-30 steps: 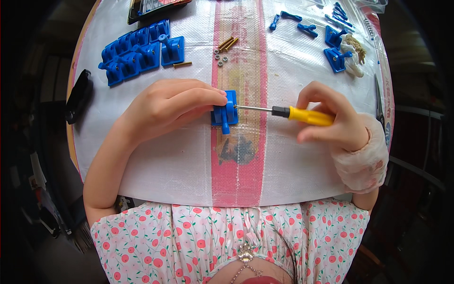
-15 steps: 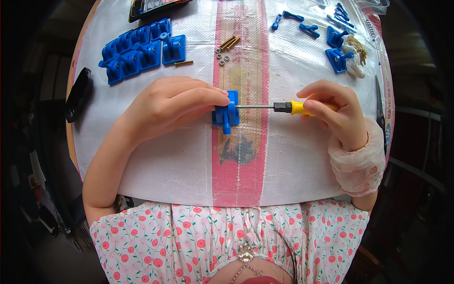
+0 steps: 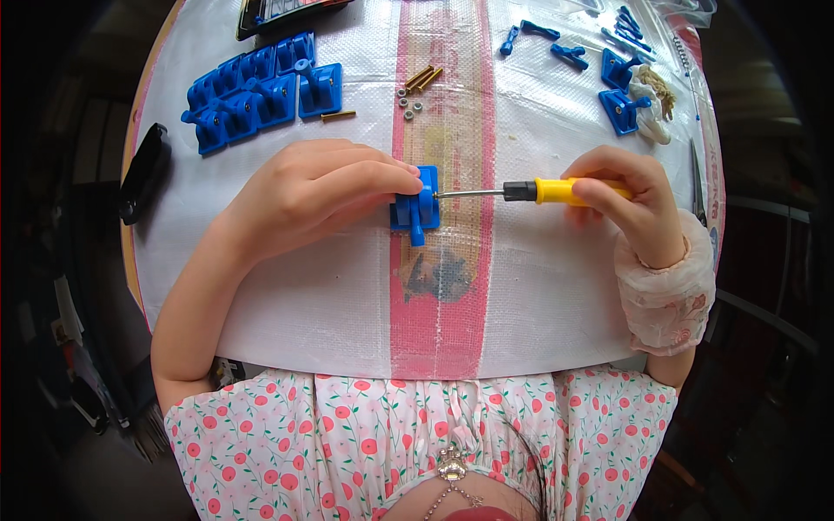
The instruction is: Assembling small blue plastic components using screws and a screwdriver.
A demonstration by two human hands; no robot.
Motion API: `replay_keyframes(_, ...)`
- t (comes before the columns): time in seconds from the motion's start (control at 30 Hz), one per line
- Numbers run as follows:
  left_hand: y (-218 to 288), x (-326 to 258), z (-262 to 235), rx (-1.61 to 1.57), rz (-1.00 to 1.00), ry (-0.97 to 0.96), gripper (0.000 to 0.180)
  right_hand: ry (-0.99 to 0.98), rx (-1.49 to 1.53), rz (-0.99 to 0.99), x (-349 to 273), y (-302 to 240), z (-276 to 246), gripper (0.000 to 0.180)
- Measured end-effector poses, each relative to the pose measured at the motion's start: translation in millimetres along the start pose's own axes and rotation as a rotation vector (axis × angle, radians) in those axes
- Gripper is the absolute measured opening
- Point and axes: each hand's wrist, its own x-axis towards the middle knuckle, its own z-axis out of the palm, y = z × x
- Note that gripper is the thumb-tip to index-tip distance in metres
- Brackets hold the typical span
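Head view: left hand grasps a blue plastic lever assembly on the woven sheet's central stripe. Right fingers curl around a yellow-handled screwdriver, tip at the assembly's right side. Brass bolts and nuts lie beyond.

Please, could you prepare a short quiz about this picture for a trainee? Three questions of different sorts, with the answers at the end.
1. Which tool does the right hand hold?

2. True or false: the left hand touches the blue assembly that the tool's tip meets.

3. How many loose silver nuts lie near the golden bolts?
(a) two
(b) four
(c) seven

Key:
1. A screwdriver with a yellow handle.
2. True.
3. (b)
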Motion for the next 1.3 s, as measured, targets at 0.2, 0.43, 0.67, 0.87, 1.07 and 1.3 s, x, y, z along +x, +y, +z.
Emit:
replay_keyframes(0.2, 0.6, 0.8, 0.6, -0.004, 0.004, 0.002, 0.027, 0.036, -0.117, -0.305, 0.1, 12.4, 6.6, 0.021)
replay_keyframes(0.43, 1.3, 1.2, 0.1, -0.003, -0.004, -0.007, 0.026, -0.006, -0.304, -0.399, 7.8, 18.1, -4.2, 0.024)
replay_keyframes(0.67, 1.1, 1.5, 0.3, -0.024, -0.014, -0.018, 0.029, 0.055, -0.187, -0.232, 6.4, 14.1, 1.2, 0.022)
replay_keyframes(0.87, 1.9, 2.3, -2.6, -0.02, -0.023, -0.071, 0.033, 0.087, -0.172, -0.408, 8.0, 21.1, 3.0, 0.021)
replay_keyframes(1.07, 7.2, 6.3, -5.9, -0.009, -0.038, -0.071, 0.041, 0.007, -0.171, -0.243, 9.9, 13.2, -7.5, 0.019)
replay_keyframes(1.3, 7.6, 3.0, -5.4, -0.046, -0.123, -0.075, 0.053, 0.054, -0.295, -0.316, 2.3, 9.8, 5.0, 0.023)
